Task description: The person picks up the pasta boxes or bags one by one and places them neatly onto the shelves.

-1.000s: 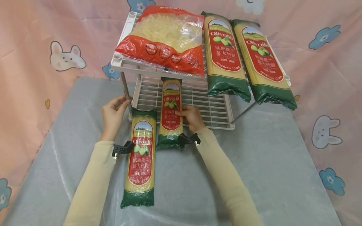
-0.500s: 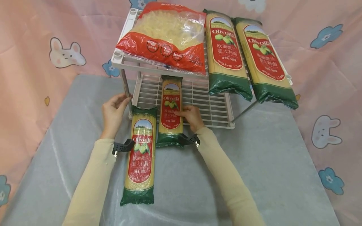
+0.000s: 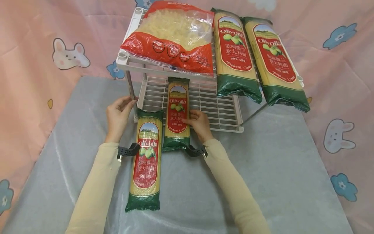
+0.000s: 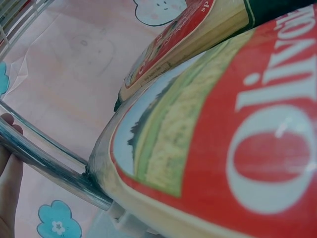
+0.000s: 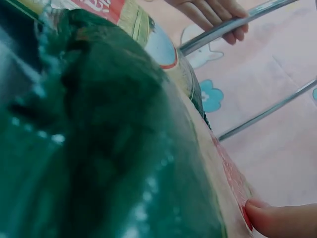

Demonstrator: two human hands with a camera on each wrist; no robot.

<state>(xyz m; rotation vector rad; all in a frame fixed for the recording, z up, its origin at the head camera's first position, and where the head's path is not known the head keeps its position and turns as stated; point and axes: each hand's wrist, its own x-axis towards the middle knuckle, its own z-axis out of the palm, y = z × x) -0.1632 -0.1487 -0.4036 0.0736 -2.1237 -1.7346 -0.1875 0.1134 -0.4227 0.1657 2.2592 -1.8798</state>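
My left hand (image 3: pixel 118 115) grips the front left metal post (image 4: pixel 54 166) of a two-tier white wire rack (image 3: pixel 216 110), thumb in front and fingertips behind. Close to its right, a spaghetti pack (image 3: pixel 147 156) lies lengthwise, top end at the lower shelf's front left corner. A second spaghetti pack (image 3: pixel 177 110) extends onto the lower shelf, its green bottom end jutting past the front edge. At this pack's right side, my right hand (image 3: pixel 200 125) pinches the edge, thumb (image 5: pixel 277 219) on the red label. Its other fingers are partly hidden.
On the upper shelf lie a red and clear pasta bag (image 3: pixel 172 39) and, to its right, two more spaghetti packs (image 3: pixel 235 55) overhanging the front edge. A grey cloth covers the table (image 3: pixel 277 169). A pink patterned curtain (image 3: pixel 336 91) hangs behind.
My right hand's thumb has shifted slightly down and toward the pack's right edge. The left hand stays on the post. The packs look unmoved apart from a small camera shift.
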